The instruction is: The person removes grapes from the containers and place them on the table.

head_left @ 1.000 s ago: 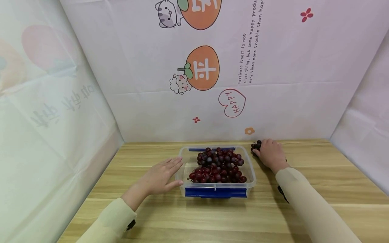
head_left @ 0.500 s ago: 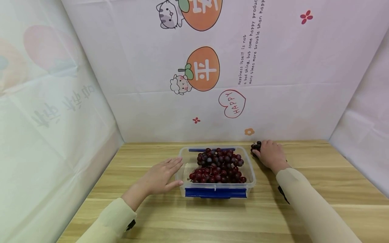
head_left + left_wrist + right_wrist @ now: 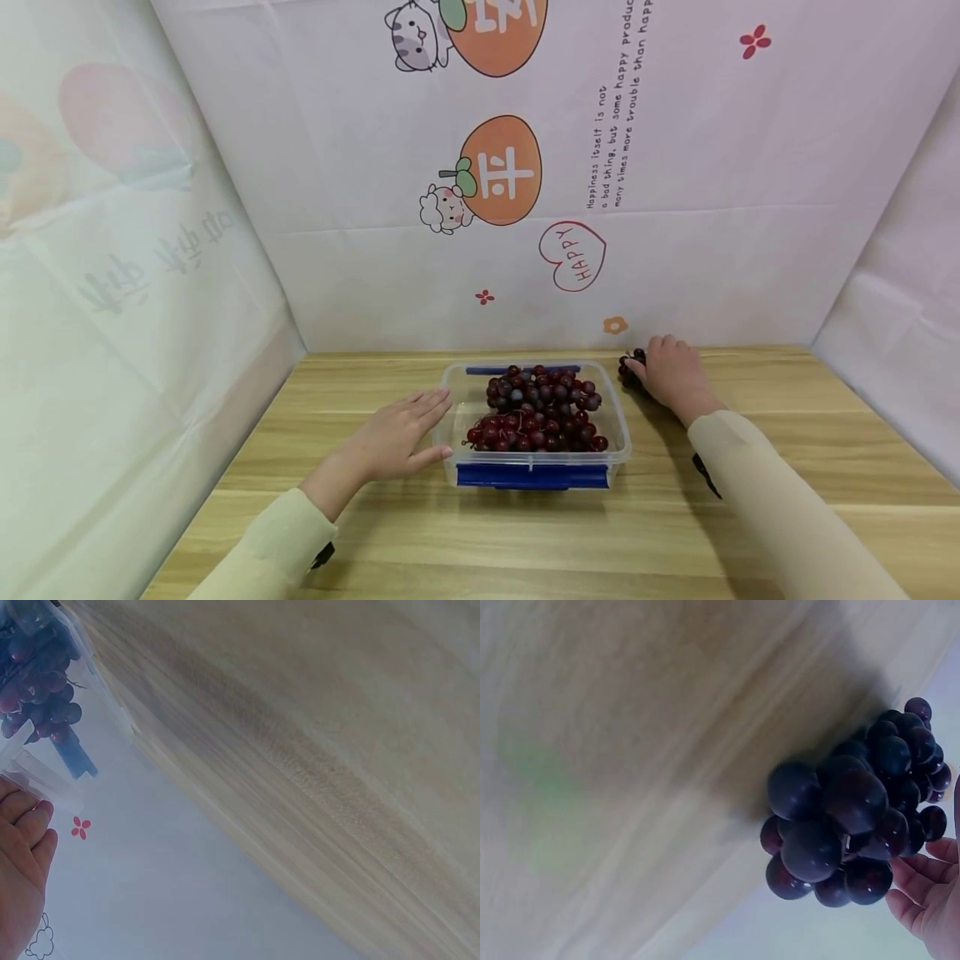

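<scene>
In the head view a clear plastic box [image 3: 619,457] with blue side clips stands on the table, holding dark red grape bunches [image 3: 536,429]. My left hand [image 3: 397,435] lies at the box's left side, fingers extended, fingertips right at the rim. The left wrist view shows that hand [image 3: 22,862] beside the clear box wall, with grapes [image 3: 41,686] inside. Right of the box my right hand [image 3: 673,375] is over a darker grape bunch [image 3: 632,367], partly hiding it. In the right wrist view, this bunch [image 3: 855,817] has the fingertips of my right hand [image 3: 930,892] at its edge, fingers loosely bent.
The wooden table [image 3: 487,542] ends at a white printed cloth backdrop [image 3: 360,275] close behind the box and the right-hand bunch. White cloth walls [image 3: 150,350] stand at both sides.
My right hand has lifted slightly and shifted a little right, its thumb now higher over the dark bunch. The left hand, box and grapes stay where they were.
</scene>
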Demonstrator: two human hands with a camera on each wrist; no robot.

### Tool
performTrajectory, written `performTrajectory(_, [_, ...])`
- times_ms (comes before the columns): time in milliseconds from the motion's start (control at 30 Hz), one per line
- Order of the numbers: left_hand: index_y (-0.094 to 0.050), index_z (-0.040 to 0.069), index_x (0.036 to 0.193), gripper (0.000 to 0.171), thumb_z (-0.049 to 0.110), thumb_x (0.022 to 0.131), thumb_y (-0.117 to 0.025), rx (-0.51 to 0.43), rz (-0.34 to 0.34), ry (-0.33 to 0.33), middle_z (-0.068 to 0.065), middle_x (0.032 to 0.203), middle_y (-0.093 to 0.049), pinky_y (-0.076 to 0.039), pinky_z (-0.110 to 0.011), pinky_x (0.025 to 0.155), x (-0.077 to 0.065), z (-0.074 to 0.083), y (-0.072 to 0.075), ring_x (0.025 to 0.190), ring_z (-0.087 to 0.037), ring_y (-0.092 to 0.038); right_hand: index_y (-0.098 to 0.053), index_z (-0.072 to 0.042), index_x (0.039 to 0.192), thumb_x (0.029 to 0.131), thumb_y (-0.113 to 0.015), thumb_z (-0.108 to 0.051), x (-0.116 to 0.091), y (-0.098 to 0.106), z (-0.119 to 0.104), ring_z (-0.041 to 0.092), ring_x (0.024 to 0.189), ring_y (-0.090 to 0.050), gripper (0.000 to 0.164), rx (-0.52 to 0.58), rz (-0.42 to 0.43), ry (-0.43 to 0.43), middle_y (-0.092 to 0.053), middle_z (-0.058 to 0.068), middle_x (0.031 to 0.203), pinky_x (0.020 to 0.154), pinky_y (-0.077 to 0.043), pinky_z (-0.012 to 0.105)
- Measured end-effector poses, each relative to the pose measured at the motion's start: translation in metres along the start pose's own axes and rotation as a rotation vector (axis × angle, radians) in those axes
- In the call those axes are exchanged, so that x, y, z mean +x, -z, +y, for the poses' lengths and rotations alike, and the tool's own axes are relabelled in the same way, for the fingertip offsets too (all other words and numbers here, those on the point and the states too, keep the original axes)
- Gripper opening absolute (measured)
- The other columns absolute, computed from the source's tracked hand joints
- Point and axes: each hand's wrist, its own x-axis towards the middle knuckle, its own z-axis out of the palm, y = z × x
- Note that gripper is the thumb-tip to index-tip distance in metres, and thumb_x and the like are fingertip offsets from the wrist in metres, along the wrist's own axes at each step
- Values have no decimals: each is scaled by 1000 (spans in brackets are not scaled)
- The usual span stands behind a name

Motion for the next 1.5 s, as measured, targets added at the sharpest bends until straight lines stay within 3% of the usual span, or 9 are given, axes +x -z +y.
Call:
performTrajectory(600, [-32, 1, 150, 73, 55, 101, -37, -13, -28, 16, -14, 156, -25, -20, -39, 117, -1, 2, 1, 142, -30, -28, -48, 16, 90, 98, -54, -42, -4, 23, 4, 46, 70, -57, 60, 36, 28, -6, -52, 28, 79, 64, -50, 58])
performTrajectory(867, [-33, 1, 150, 71, 51, 101, -43, -27, -21, 17, -15, 156, -26, -20, -40, 116, -1, 2, 2, 141, -31, -30, -47, 19, 97, 99, -53, -44, -9, 29, 5, 48, 78, -56, 63, 69, 34, -25, -53, 33, 87, 69, -47, 60])
performTrajectory(1067, [-32, 1, 150, 72, 53, 101, -40, -23, -23, 18, -14, 156, -25, -20, -39, 116, -1, 2, 1, 141, -31, -30, -48, 18, 104, 99, -52, -45, -13, 36, 0, 48, 84, -57, 64, 82, 51, -10, -54, 33, 92, 70, -47, 59])
performTrajectory(1500, [-32, 1, 150, 73, 54, 101, -39, -36, -18, 20, -15, 156, -25, -25, -43, 115, -1, 2, 0, 141, -31, -29, -51, 19, 111, 94, -64, -35, -27, 65, -25, 49, 86, -59, 58, 113, 238, 135, -58, 35, 96, 70, -50, 61])
